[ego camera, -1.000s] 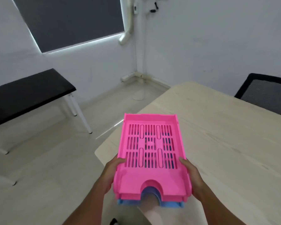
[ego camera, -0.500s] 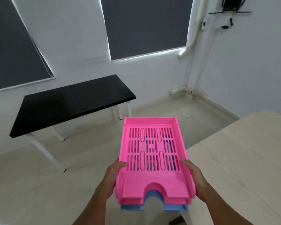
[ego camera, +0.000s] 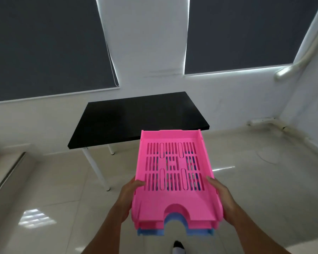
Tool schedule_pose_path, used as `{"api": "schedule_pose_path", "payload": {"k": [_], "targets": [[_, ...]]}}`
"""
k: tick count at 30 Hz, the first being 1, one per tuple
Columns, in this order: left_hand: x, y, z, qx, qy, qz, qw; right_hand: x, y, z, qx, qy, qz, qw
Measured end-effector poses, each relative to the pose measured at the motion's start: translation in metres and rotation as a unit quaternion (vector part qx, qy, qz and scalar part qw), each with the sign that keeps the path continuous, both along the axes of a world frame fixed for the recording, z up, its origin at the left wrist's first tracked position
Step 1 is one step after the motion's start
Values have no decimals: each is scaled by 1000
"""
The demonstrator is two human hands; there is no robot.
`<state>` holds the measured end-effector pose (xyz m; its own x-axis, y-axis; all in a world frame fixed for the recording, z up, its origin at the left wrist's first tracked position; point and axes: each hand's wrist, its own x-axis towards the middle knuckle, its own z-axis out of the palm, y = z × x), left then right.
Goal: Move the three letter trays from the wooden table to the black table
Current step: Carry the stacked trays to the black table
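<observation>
Stacked letter trays (ego camera: 174, 180), pink over blue, gripped at both sides by left hand (ego camera: 129, 195) and right hand (ego camera: 223, 197), held in air short of black table (ego camera: 136, 118) near edge

Both forearms bare, no sleeves, watch or rings visible on left hand (ego camera: 128, 197) or right hand (ego camera: 221, 197). One foot (ego camera: 178, 248) near bottom edge: white footwear, black toe.

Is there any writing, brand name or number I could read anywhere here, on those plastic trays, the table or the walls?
None. The pink letter tray on top shows only slots, the blue tray beneath shows only an edge, and the black table, the blinds and the wall carry no readable words, labels or numbers.
</observation>
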<state>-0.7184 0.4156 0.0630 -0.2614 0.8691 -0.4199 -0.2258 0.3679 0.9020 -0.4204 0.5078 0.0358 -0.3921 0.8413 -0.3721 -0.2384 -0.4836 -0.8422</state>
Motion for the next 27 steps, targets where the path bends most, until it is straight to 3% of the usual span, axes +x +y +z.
{"api": "schedule_pose_path", "payload": {"k": [13, 27], "targets": [[-127, 202, 32, 46, 6, 67, 997, -146, 251, 32, 30, -25, 88, 995], [-261, 411, -26, -3, -58, 41, 997, -273, 439, -4, -2, -51, 61, 997]]}}
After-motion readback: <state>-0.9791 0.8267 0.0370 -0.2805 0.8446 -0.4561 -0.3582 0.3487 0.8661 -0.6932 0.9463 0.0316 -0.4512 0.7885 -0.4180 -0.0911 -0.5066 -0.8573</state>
